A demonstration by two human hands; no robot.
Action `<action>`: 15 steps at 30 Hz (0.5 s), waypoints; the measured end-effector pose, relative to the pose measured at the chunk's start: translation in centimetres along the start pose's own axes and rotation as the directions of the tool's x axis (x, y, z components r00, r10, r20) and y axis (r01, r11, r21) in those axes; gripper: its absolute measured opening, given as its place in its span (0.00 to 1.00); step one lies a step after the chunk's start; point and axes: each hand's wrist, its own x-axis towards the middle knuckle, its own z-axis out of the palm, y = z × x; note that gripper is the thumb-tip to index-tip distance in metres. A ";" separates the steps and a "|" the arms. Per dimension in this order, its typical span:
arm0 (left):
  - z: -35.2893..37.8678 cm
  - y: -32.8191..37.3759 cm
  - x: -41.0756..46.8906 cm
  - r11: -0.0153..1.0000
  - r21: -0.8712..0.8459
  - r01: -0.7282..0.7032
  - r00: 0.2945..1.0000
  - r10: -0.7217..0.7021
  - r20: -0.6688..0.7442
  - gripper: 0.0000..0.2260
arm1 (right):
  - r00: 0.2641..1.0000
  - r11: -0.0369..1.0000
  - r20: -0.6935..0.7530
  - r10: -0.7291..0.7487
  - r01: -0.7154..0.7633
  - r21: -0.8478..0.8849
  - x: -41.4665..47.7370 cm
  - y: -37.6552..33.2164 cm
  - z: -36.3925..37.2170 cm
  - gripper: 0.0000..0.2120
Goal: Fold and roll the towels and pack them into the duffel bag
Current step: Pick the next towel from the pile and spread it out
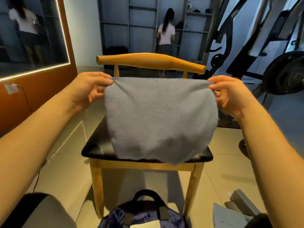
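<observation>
Up in front of the person, a grey-blue towel [158, 119] hung spread flat, held by its two top corners. The left hand [88, 89] pinched the left corner between thumb and fingers, and the right hand [230, 96] pinched the right corner the same way, the top edge drawn nearly straight between them. The cloth hung before a wooden chair [148, 60], covering most of its black seat [95, 148]; whether the lower edge touched the seat could not be told. On the tiled floor just before the chair sat a navy duffel bag [118, 218] with black handles [146, 195] standing up. A blue-grey cloth [227, 216] lay right of the bag.
</observation>
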 end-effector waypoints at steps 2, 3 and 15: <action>0.0 -0.6 -0.1 0.980 0.194 0.032 0.998 -0.021 -0.057 0.03 | 0.996 0.988 -0.086 0.035 -0.047 -0.147 0.2 0.8 0.8 0.11; 0.0 -0.9 -0.2 0.979 0.200 0.051 0.998 -0.042 -0.051 0.02 | 0.996 0.987 -0.067 0.067 -0.076 -0.145 0.1 1.1 0.9 0.10; -2.2 -3.3 -1.9 0.967 -0.210 0.141 0.967 -0.088 0.241 0.14 | 0.971 0.977 0.109 0.211 -0.207 -0.042 -2.6 1.8 1.2 0.12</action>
